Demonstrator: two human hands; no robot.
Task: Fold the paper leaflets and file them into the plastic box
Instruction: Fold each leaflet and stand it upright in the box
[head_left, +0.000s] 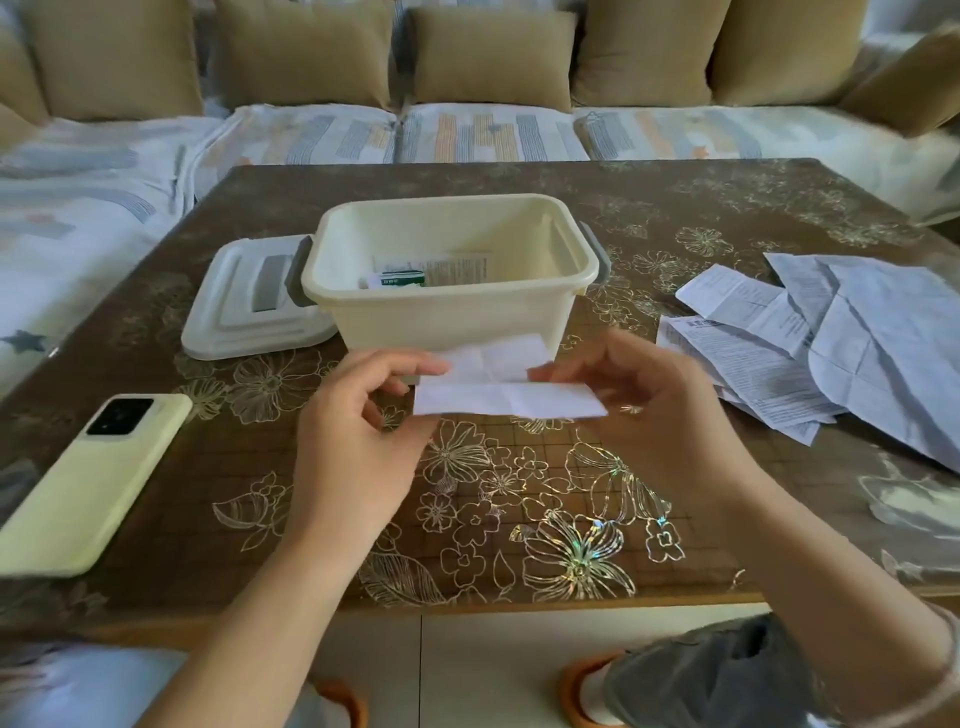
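The folded white paper leaflet hides the far fingers of the right hand and part of the near wall of the cream plastic box at 12 o'clock. That wall cuts off the printed leaflets inside, their text too small to read. At 10 o'clock the box hides 1 edge of the white plastic lid. At 3 o'clock the creased printed sheet runs off the frame. At 8 o'clock the pale yellow phone loses 1 corner. At 6 o'clock 2 orange slippers are blurred and cropped.
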